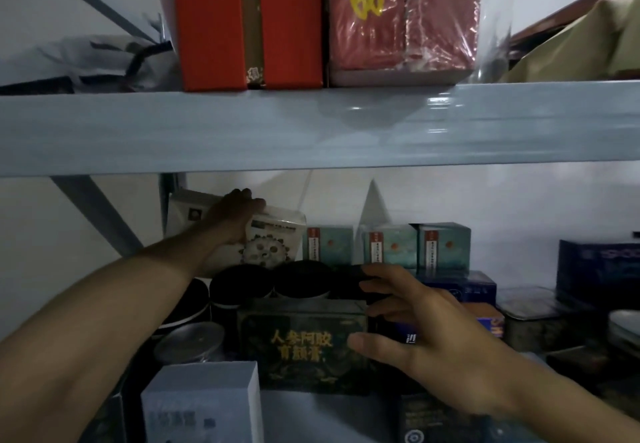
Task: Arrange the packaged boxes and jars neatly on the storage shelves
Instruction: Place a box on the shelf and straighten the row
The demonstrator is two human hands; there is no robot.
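Lower shelf; step in hand, as judged: straightening two boxes at once
- dark green box point(298, 342): front row, gold lettering outward; right hand point(426, 335) clasps its right end, thumb on the front face, fingers curled over the top
- white patterned box point(273, 242): behind and left of the dark green box; left hand point(230, 221) grips it, fingers curled over its top edge
- black-lidded jars point(301, 278): just behind the dark green box
- teal boxes point(388, 245): in a row behind and right of it
Next move calls for seating the white patterned box square beside the teal boxes, clear of the jars
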